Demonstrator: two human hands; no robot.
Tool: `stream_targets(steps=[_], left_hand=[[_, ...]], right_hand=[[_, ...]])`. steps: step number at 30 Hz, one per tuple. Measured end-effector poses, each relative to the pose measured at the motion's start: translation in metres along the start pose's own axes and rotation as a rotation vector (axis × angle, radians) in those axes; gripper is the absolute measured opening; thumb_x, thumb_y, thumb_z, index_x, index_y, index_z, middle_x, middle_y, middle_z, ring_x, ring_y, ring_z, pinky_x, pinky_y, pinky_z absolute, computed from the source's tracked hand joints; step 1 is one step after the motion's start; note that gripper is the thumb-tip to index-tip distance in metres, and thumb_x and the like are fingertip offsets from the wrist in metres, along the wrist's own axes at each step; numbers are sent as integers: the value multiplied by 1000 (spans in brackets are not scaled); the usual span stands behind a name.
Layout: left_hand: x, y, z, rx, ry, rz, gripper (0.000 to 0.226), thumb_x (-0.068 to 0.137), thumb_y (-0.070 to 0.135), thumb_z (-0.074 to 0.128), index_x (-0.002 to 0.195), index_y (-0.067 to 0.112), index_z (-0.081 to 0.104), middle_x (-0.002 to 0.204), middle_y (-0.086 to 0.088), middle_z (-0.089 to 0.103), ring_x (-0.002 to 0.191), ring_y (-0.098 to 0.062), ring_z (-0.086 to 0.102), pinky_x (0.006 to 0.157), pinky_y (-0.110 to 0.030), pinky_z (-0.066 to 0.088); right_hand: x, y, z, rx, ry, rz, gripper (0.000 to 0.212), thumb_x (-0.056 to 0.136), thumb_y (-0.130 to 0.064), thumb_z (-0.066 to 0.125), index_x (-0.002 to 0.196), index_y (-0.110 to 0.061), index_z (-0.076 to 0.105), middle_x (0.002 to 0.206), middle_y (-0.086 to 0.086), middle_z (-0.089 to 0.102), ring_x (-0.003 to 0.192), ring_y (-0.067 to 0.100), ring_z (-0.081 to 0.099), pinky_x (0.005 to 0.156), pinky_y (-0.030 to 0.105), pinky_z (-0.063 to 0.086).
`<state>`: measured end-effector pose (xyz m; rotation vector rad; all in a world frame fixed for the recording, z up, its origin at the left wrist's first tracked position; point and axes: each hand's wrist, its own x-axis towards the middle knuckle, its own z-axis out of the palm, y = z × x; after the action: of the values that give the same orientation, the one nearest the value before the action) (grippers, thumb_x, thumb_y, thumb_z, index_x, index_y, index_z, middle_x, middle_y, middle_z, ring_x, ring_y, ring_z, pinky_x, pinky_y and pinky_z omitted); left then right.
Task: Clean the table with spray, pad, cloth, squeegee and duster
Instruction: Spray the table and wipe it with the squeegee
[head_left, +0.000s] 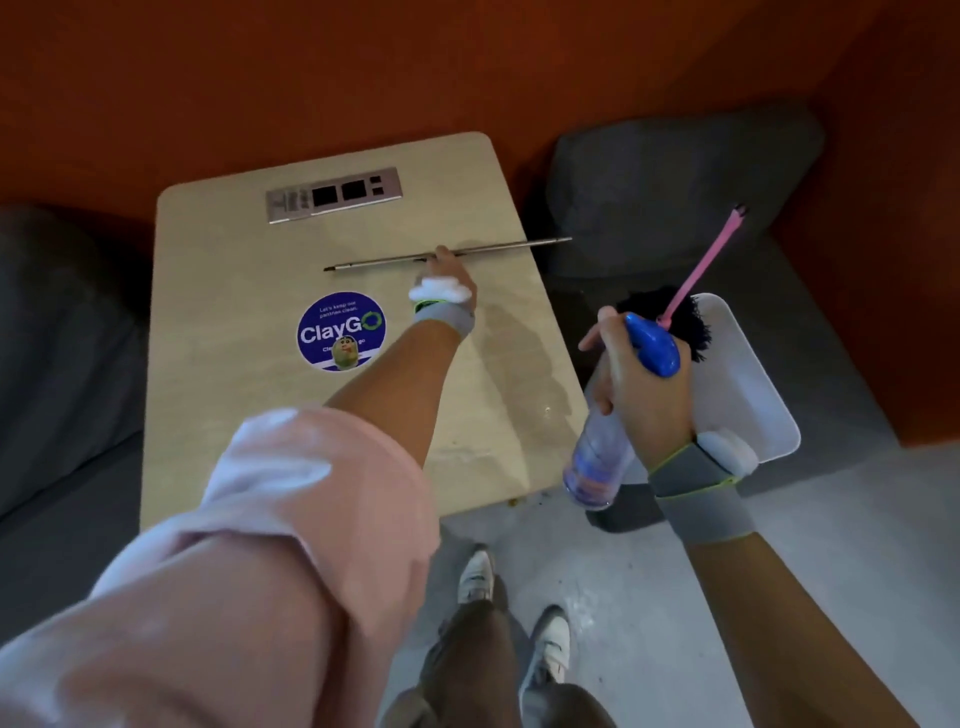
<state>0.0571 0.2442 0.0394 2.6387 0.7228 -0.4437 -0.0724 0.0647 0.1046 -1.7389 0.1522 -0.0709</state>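
A squeegee (363, 262) with a long metal blade lies across the far half of the light wooden table (218, 291). My left hand (449, 275) reaches over the table and grips its handle at the middle of the blade. My right hand (641, 395) is to the right of the table's edge and holds a clear spray bottle (597, 462) with a blue trigger head, nozzle pointing left. A duster (696, 280) with a pink handle and black head leans in a white tray (763, 410) behind that hand.
A round blue ClayGo sticker (340, 332) and a metal power socket panel (332, 195) sit on the tabletop. Grey seat cushions (675, 176) flank the table, with orange walls behind. My shoes (475, 577) stand on the grey floor below.
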Motion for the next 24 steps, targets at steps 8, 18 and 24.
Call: stream_targets(steps=[8,18,24], left_hand=[[-82,-44,32,12,-77,-19,52,94,18,43,144,19,27,139,-8,44,123,-32,49,78,-40,33],[-211,-91,71,-3,-109,-124,48,89,13,47,135,19,33,127,-7,54,114,-31,55,76,-37,35],[-255,-105,82,21,-121,-193,52,87,15,55,134,18,33,125,-4,56,111,-23,56,71,-30,30]], right_hand=[[-37,21,-16,-9,-28,66,38,98,-25,56,69,0,59,47,16,39,34,13,34,40,22,33],[-110,19,-44,91,-137,80,44,95,-30,58,72,8,58,38,6,35,35,15,33,49,29,33],[-142,21,-67,86,-186,49,45,94,-35,59,71,4,58,40,10,34,35,19,33,52,36,34]])
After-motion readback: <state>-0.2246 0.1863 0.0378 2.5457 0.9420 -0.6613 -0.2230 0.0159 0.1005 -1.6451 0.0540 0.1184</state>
